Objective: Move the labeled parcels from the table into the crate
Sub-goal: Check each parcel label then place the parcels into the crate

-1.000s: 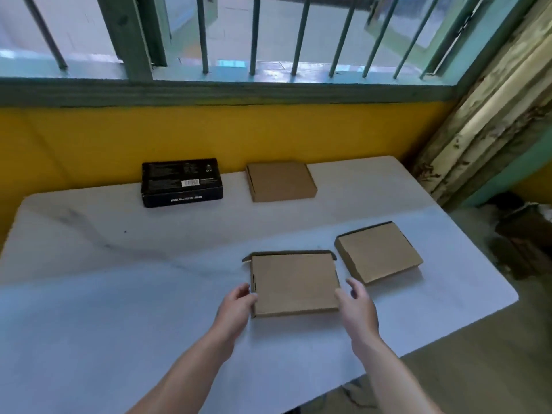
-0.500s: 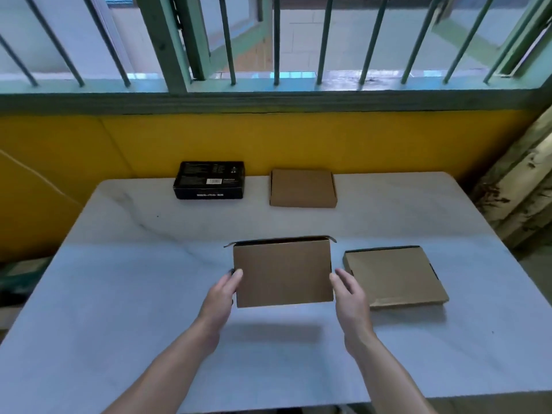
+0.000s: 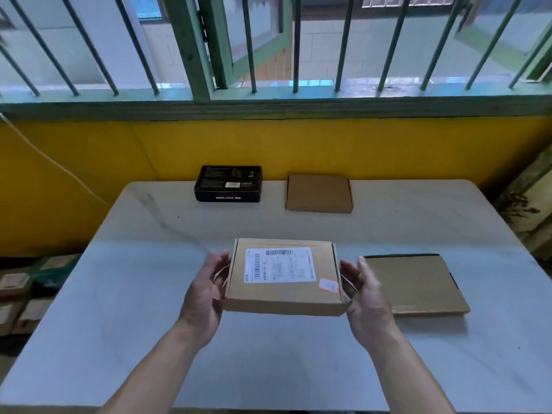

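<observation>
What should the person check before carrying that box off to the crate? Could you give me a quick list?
1. Label on the held parcel: ok, white shipping label faces up.
2. Grip: ok, left hand and right hand clasp opposite sides.
3. Parcel lifted off the table: ok.
4. Flaps shut: ok.
5. Crate location: cannot tell, none in view.
6. Labels on the other brown boxes: cannot tell, tops plain.

The left hand (image 3: 206,294) and right hand (image 3: 366,297) grip opposite ends of a cardboard parcel (image 3: 283,297) (shipping label (image 3: 279,265) facing up), held above the counter (image 3: 119,294). Another cardboard box (image 3: 418,282) lies just right.
</observation>
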### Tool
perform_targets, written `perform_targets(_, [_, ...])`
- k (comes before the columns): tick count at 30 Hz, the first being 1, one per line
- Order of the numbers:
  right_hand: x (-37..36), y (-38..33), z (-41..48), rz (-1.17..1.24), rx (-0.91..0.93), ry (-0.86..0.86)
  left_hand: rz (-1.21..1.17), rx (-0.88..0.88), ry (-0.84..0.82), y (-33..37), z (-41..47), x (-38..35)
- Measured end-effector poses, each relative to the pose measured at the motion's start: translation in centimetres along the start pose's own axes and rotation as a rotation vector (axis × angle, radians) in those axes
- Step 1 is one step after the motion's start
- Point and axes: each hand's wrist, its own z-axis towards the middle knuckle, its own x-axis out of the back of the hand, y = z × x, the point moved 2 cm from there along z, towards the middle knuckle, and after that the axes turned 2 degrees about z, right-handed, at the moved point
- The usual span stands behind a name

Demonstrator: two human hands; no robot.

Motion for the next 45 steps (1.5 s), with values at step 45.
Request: perform_targets(45, [-12.7, 7.6, -6.3, -0.328, 0.053, -0.329, 0.008, -0.271, 0.266, 5.4, -8.5, 11.3])
